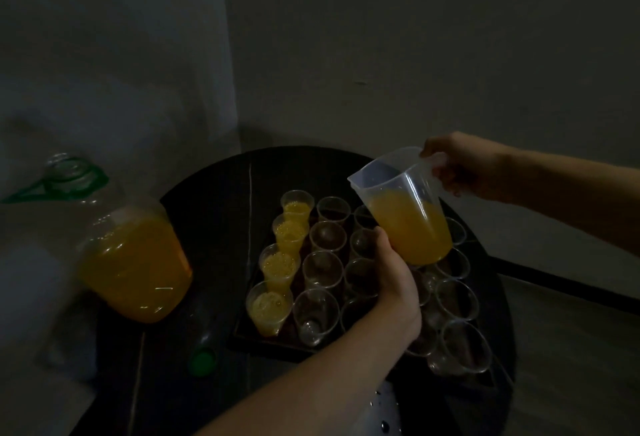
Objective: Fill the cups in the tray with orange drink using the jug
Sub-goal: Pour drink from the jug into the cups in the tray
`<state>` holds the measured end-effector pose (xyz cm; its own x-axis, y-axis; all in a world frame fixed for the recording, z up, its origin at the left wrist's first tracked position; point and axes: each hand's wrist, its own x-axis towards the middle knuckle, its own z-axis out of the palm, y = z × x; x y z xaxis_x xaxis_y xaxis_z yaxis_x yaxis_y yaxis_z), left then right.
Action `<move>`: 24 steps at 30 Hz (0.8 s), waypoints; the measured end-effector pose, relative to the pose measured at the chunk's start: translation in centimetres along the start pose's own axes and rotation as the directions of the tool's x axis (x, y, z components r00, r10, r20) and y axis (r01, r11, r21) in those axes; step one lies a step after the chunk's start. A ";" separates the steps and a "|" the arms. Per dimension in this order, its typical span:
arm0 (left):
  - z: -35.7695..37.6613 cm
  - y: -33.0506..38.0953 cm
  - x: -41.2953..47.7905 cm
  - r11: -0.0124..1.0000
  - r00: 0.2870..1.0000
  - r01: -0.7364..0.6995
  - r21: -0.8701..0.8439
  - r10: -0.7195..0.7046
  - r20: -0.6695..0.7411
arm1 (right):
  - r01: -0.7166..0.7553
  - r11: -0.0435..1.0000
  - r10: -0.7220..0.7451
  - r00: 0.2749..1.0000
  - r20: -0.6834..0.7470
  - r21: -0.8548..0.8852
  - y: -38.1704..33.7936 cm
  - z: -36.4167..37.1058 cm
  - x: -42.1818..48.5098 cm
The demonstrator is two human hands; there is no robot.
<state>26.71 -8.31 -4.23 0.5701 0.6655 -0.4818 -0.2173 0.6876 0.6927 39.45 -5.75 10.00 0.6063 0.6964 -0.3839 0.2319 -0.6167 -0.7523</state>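
We see the right hand [460, 165] gripping the handle of a clear plastic jug [398, 176], half full of orange drink [412, 228] and tilted above a dark tray [242, 335] of clear plastic cups [317, 311]. The left hand [394, 283] cups its base, thumb against the side, fingers hidden. Left of that hand, 4 cups [278, 262] are filled; the rest look empty.
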 end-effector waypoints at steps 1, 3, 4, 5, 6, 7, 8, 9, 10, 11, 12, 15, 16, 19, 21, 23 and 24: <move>0.1 0.0 0.2 1.000 1.000 0.006 -0.013 -0.006 0.002 | -0.003 1.000 0.003 1.000 0.007 -0.003 0.0 0.0 0.2; 0.1 -0.2 0.6 0.999 1.000 0.027 -0.033 -0.027 0.013 | -0.020 1.000 0.020 1.000 0.008 -0.014 0.0 -0.1 0.8; 0.2 -0.1 0.6 0.999 0.999 0.032 -0.039 -0.031 0.016 | -0.026 0.999 0.026 1.000 0.011 -0.020 -0.1 -0.3 1.0; 0.3 0.1 0.5 0.998 0.999 0.032 -0.047 -0.031 0.024 | -0.032 0.999 0.032 0.999 0.016 -0.027 -0.2 -0.4 1.1; 0.3 0.1 0.4 0.998 0.999 0.029 -0.053 -0.028 0.030 | -0.037 0.999 0.038 0.999 0.025 -0.034 -0.2 -0.4 1.3; 0.3 0.0 0.4 0.998 0.999 0.030 -0.056 -0.028 0.039 | -0.042 0.998 0.043 0.999 0.032 -0.042 -0.4 -0.4 1.3; 0.3 0.1 0.4 0.998 0.998 0.035 -0.057 -0.032 0.049 | -0.046 0.998 0.048 0.998 0.039 -0.048 -0.5 -0.4 1.3; 0.3 0.1 0.3 0.998 0.998 0.041 -0.055 -0.038 0.058 | -0.049 0.998 0.051 0.998 0.042 -0.050 -0.6 -0.4 1.4; 0.2 0.2 0.3 0.997 0.997 0.043 -0.058 -0.039 0.065 | -0.049 0.997 0.051 0.998 0.042 -0.052 -0.7 -0.4 1.5; 0.3 0.3 0.3 0.997 0.997 0.046 -0.064 -0.042 0.066 | -0.047 0.997 0.049 0.998 0.042 -0.055 -0.9 -0.3 1.5; 0.2 0.4 0.4 0.996 0.997 0.049 -0.069 -0.045 0.067 | -0.044 0.997 0.047 0.998 0.044 -0.059 -1.0 -0.2 1.6; 0.3 0.7 0.4 0.997 0.998 0.032 -0.072 -0.028 0.062 | -0.040 0.997 0.043 0.998 0.045 -0.062 -1.4 -0.3 1.6; 0.3 0.8 0.4 0.997 0.998 0.029 -0.074 -0.025 0.057 | -0.044 0.997 0.047 0.998 0.044 -0.068 -1.6 -0.3 1.6; 0.3 1.0 0.5 0.997 0.998 0.022 -0.075 -0.018 0.060 | -0.054 0.996 0.058 0.997 0.044 -0.075 -2.1 -0.2 1.6; 0.4 1.2 0.3 0.996 0.997 0.024 -0.081 -0.019 0.069 | -0.053 0.994 0.058 0.997 0.044 -0.091 -2.3 -0.1 1.7; 0.4 1.2 0.3 0.995 0.998 0.023 -0.101 -0.016 0.065 | -0.056 0.992 0.061 0.997 0.043 -0.114 -2.5 0.0 1.8; 0.4 1.1 0.3 0.994 0.998 0.019 -0.109 -0.012 0.062 | -0.058 0.991 0.063 0.997 0.044 -0.120 -2.6 0.1 1.8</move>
<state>26.93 -7.46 -3.36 0.6205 0.6377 -0.4564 -0.2917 0.7279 0.6205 39.88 -2.87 11.19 0.5854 0.6715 -0.4543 0.2858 -0.6953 -0.6595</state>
